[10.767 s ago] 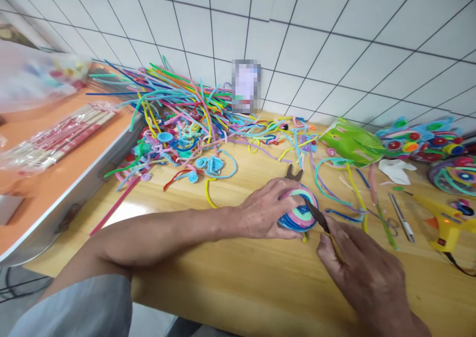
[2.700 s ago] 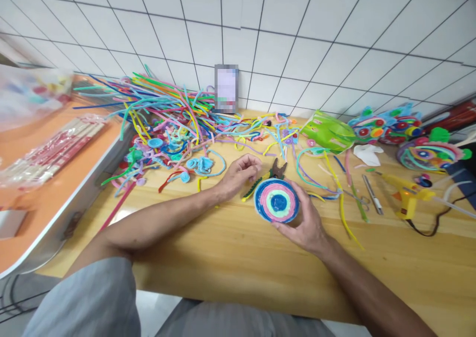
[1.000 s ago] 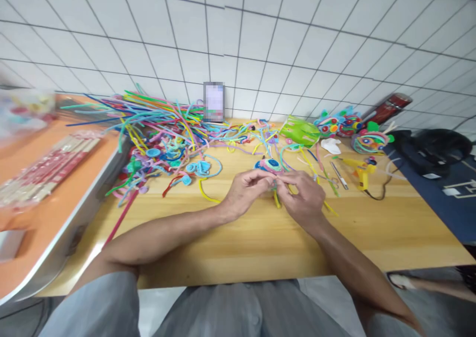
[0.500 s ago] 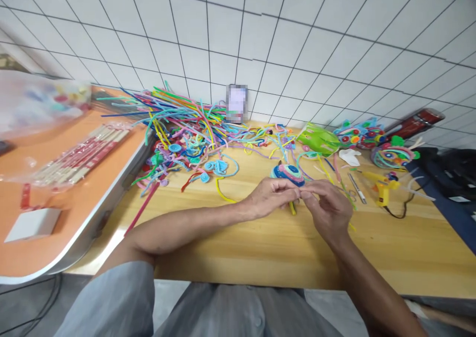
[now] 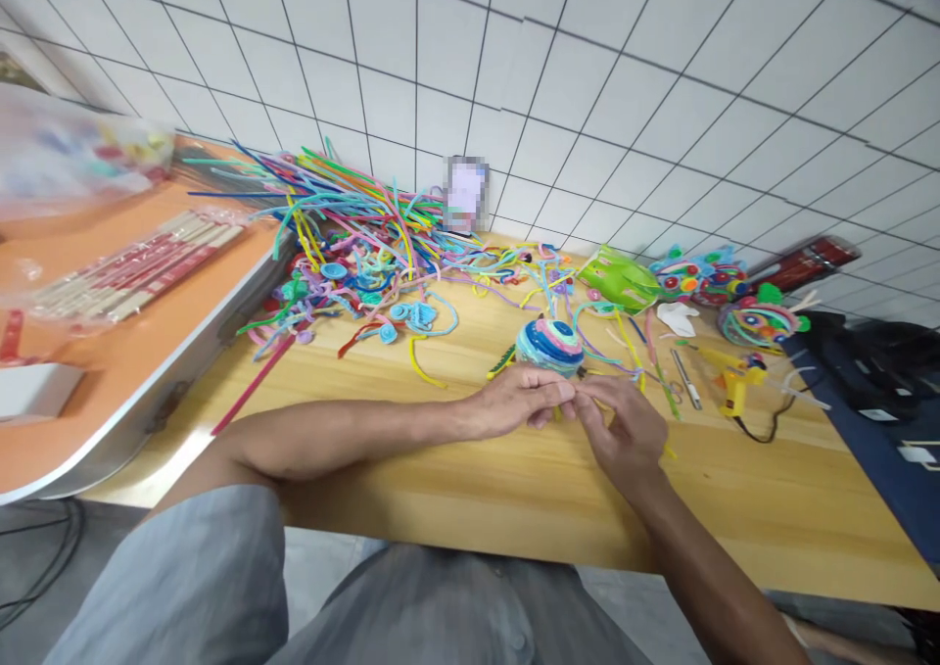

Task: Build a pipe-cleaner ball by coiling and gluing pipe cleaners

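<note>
My left hand and my right hand meet at the fingertips over the front part of the table. Both are closed in a pinch; whatever lies between the fingers is too small or too hidden to name. Just beyond them sits a round ball coiled with blue, pink and pale green pipe cleaners, its lower edge partly covered by my fingers. A bit of yellow shows beneath my hands, and a dark green and yellow strip lies left of the ball.
Loose pipe cleaners heap at the back left beside a phone leaning on the wall. A green packet, decorated figures, scissors, a pen and a yellow glue gun are on the right.
My view has shifted slightly. More of the coiled ball shows above my fingers now, while both hands keep their fingertips together in a pinch.
</note>
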{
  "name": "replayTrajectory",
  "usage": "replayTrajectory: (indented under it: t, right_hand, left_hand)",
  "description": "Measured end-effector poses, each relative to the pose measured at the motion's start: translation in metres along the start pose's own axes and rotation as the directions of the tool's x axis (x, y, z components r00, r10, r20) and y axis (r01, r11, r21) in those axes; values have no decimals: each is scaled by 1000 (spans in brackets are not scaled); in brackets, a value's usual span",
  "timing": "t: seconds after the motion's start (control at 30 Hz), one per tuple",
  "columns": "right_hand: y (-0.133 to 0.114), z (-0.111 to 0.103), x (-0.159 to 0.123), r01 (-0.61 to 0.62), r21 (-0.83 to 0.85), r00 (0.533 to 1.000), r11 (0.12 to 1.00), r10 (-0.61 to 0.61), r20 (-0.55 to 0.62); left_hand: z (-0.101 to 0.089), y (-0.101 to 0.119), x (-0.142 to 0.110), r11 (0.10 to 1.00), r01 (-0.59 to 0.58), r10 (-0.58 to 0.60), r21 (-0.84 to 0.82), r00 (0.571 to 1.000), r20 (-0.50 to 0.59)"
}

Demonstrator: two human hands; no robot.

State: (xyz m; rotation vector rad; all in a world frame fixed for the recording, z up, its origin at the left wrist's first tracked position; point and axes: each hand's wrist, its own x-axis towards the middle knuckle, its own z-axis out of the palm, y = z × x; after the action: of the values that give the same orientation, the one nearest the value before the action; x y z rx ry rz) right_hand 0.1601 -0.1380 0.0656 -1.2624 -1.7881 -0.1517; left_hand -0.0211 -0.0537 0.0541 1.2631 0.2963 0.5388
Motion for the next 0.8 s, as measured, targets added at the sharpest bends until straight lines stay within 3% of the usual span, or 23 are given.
replayTrajectory:
  t: [0.13, 0.3, 0.4, 0.6, 0.7, 0.8]
  right_hand:
    - [10, -4, -13, 47, -184, 996, 982, -31, 88]
    - [28, -19, -24, -1, -258, 982, 966, 50, 184]
    - [52, -38, -29, -58, -343, 977, 938, 124, 175]
    - [118, -65, -38, -215, -701, 921, 680, 380, 87]
    - [129, -66, -34, -199, -656, 926, 728, 359, 117]
    - [109, -63, -26, -181, -512, 948, 840, 287, 135]
  left_hand:
    - [4, -8, -6, 997, 39, -43, 68, 997, 62]
    - [7, -14, -13, 987, 144, -154, 73, 973, 170]
    - [5, -19, -12, 979, 167, -185, 117, 967, 175]
    - [-2, -34, -5, 969, 201, -212, 146, 975, 64]
    - [-5, -32, -3, 951, 154, -175, 268, 983, 58]
    - [-5, -25, -4, 933, 57, -96, 355, 991, 92]
